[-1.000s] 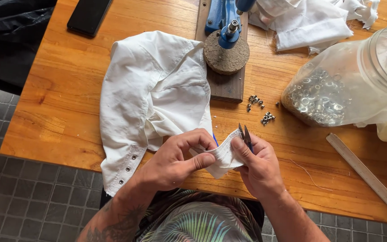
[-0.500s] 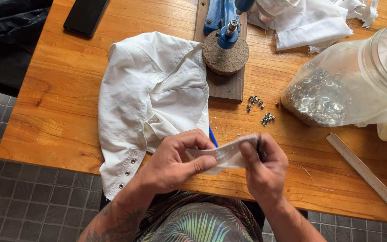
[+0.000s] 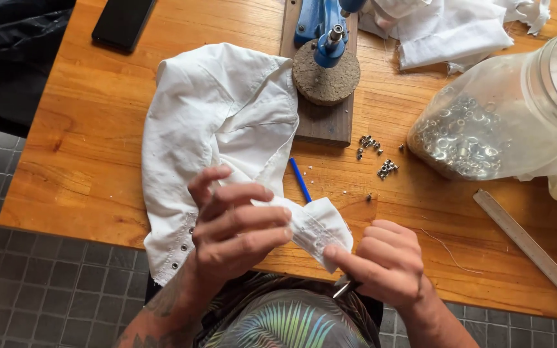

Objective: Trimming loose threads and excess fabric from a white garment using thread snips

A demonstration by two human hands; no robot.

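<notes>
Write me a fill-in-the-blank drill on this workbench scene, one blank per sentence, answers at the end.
1. Both hands, the left hand and the right hand, pinch a piece of ____ fabric.
2. The tabletop is made of ____.
3. The glass jar lying on its side holds small ____ eyelets.
4. The pencil beside the fabric is ____ in colour.

Missing words: white; wood; metal; blue
</notes>
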